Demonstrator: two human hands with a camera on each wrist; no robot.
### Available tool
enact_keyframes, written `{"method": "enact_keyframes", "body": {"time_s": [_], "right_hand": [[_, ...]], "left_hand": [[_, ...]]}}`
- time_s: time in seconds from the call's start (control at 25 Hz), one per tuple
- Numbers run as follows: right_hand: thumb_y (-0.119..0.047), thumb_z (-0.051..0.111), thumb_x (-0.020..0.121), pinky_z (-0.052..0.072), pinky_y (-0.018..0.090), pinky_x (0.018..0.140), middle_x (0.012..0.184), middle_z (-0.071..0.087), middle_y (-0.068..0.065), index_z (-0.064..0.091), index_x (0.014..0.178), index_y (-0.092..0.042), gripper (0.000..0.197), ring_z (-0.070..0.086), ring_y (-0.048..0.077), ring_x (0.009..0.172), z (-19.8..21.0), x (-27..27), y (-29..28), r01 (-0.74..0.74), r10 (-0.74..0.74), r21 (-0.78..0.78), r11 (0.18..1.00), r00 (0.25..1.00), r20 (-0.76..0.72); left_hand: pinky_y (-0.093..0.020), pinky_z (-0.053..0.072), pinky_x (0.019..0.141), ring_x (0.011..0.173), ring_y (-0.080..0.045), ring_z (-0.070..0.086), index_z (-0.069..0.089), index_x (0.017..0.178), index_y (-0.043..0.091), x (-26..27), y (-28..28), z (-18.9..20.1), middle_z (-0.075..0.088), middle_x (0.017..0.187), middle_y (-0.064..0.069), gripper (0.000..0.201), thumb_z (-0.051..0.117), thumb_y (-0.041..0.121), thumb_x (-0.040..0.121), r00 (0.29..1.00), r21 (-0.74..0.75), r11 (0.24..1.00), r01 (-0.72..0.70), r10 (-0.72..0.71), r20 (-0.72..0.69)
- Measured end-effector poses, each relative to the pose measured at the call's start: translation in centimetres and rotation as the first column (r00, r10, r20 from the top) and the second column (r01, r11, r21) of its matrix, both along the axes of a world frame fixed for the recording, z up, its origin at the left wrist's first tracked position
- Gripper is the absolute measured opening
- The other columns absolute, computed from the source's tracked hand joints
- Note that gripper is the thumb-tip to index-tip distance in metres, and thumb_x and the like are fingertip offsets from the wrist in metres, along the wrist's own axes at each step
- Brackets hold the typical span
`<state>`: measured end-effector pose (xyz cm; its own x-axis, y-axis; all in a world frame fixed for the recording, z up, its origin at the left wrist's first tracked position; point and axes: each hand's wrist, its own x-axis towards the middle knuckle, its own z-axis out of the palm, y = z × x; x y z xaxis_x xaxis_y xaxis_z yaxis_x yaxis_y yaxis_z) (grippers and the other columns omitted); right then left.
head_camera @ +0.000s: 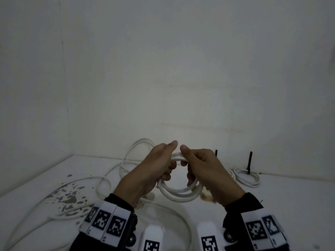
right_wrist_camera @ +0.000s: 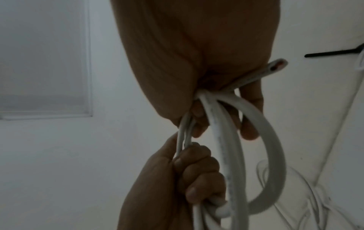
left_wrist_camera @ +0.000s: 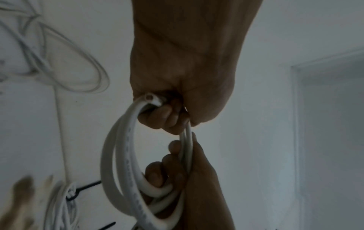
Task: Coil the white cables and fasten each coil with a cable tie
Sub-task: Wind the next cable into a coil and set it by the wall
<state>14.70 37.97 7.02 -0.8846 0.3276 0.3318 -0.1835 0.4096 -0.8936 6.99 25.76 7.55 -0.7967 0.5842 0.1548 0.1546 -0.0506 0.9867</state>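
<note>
A coil of thick white cable [head_camera: 181, 195] hangs between my two hands above the white table [head_camera: 290, 205]. My left hand [head_camera: 159, 167] grips the coil's left side, and in the left wrist view a cut cable end [left_wrist_camera: 151, 98] sticks out of its curled fingers [left_wrist_camera: 165, 115]. On the right side my right hand [head_camera: 197, 165] grips the coil, with the other cut end [right_wrist_camera: 275, 64] poking past its palm. The thumbs nearly meet over the top strands. No cable tie is on this coil.
Loose white cables [head_camera: 126, 160] sprawl over the table's left and front. A tied coil [head_camera: 246, 176] with an upright black cable tie [head_camera: 250, 162] lies at the back right; a second black tie [head_camera: 216, 153] stands behind my right hand. Walls close the back and left.
</note>
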Motion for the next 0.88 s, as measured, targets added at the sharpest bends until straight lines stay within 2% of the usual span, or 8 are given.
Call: {"method": "enact_keyframes", "body": {"time_s": [0.16,0.32,0.44,0.52,0.6,0.68,0.76,0.88], "right_hand": [[-0.045,0.043,0.103,0.04,0.031,0.044,0.052,0.04,0.007,0.059,0.073,0.001,0.057,0.041,0.019,0.045,-0.2,-0.6,0.0,0.119,-0.122,-0.035,0.992,0.987,-0.106],[-0.044,0.038,0.104,0.033,0.028,0.048,0.051,0.044,0.003,0.056,0.068,-0.007,0.055,0.038,0.018,0.05,-0.3,-0.6,0.6,0.281,-0.284,-0.046,0.959,0.938,-0.199],[-0.041,0.038,0.105,0.032,0.02,0.036,0.045,0.043,-0.006,0.053,0.067,-0.007,0.053,0.037,0.019,0.045,-0.3,-0.6,0.6,0.284,-0.314,-0.161,0.945,0.926,-0.21],[-0.045,0.038,0.104,0.032,0.019,0.035,0.045,0.04,-0.005,0.052,0.066,-0.007,0.056,0.037,0.02,0.046,-0.5,-0.8,1.0,0.311,-0.352,-0.203,0.929,0.911,-0.217],[-0.06,0.04,0.098,0.036,0.023,0.044,0.048,0.037,0.0,0.051,0.067,-0.001,0.067,0.039,0.021,0.049,-0.6,-0.9,1.4,0.343,-0.381,-0.19,0.92,0.895,-0.231],[-0.08,0.041,0.085,0.038,0.033,0.054,0.055,0.036,0.007,0.048,0.074,0.007,0.088,0.04,0.023,0.053,-0.6,-1.0,1.8,0.383,-0.409,-0.148,0.912,0.878,-0.248],[-0.087,0.041,0.077,0.04,0.037,0.056,0.058,0.037,0.011,0.05,0.078,0.009,0.096,0.041,0.024,0.054,-0.3,-0.7,2.0,0.391,-0.416,-0.144,0.909,0.869,-0.268],[-0.072,0.047,0.088,0.04,0.036,0.052,0.052,0.038,0.011,0.058,0.078,0.009,0.083,0.039,0.022,0.048,0.5,-0.1,2.7,0.336,-0.391,-0.225,0.914,0.878,-0.275]], "left_hand": [[-0.031,0.056,0.066,0.064,-0.016,0.057,0.06,0.098,0.004,0.0,-1.1,0.4,0.065,0.075,-0.006,0.035,0.062,0.038,0.091,0.981,0.103,0.975,0.196,-0.193,-0.033],[-0.026,0.059,0.065,0.068,-0.011,0.07,0.068,0.094,0.008,-0.4,-1.8,0.2,0.073,0.078,0.002,0.029,0.083,0.025,0.075,0.911,-0.043,0.997,-0.068,0.044,-0.409],[-0.018,0.057,0.061,0.061,-0.002,0.069,0.077,0.09,0.018,-0.3,-1.5,-0.3,0.074,0.073,0.01,0.02,0.086,0.021,0.072,0.703,0.094,0.964,-0.249,0.246,-0.667],[-0.022,0.057,0.057,0.056,-0.003,0.066,0.079,0.093,0.016,-0.1,-0.7,-0.7,0.074,0.072,0.007,0.019,0.08,0.021,0.075,0.446,0.239,0.92,-0.311,0.364,-0.818],[-0.029,0.051,0.044,0.043,-0.016,0.059,0.078,0.095,0.007,-0.2,0.4,-1.0,0.069,0.058,-0.002,0.024,0.066,0.024,0.082,0.137,0.255,0.902,-0.347,0.318,-0.938],[-0.031,0.047,0.036,0.036,-0.024,0.054,0.072,0.102,-0.004,-0.3,1.4,-1.5,0.064,0.051,-0.007,0.038,0.05,0.025,0.089,0.007,0.205,0.904,-0.376,0.224,-0.975],[-0.033,0.051,0.04,0.041,-0.026,0.06,0.069,0.112,-0.005,-0.4,1.6,-2.3,0.068,0.058,-0.011,0.043,0.047,0.027,0.094,0.129,0.179,0.924,-0.337,0.234,-0.964],[-0.028,0.06,0.06,0.067,-0.013,0.072,0.069,0.12,0.01,-0.2,1.9,-3.0,0.076,0.084,-0.005,0.033,0.058,0.031,0.096,0.595,0.26,0.954,-0.148,0.296,-0.747]]}}
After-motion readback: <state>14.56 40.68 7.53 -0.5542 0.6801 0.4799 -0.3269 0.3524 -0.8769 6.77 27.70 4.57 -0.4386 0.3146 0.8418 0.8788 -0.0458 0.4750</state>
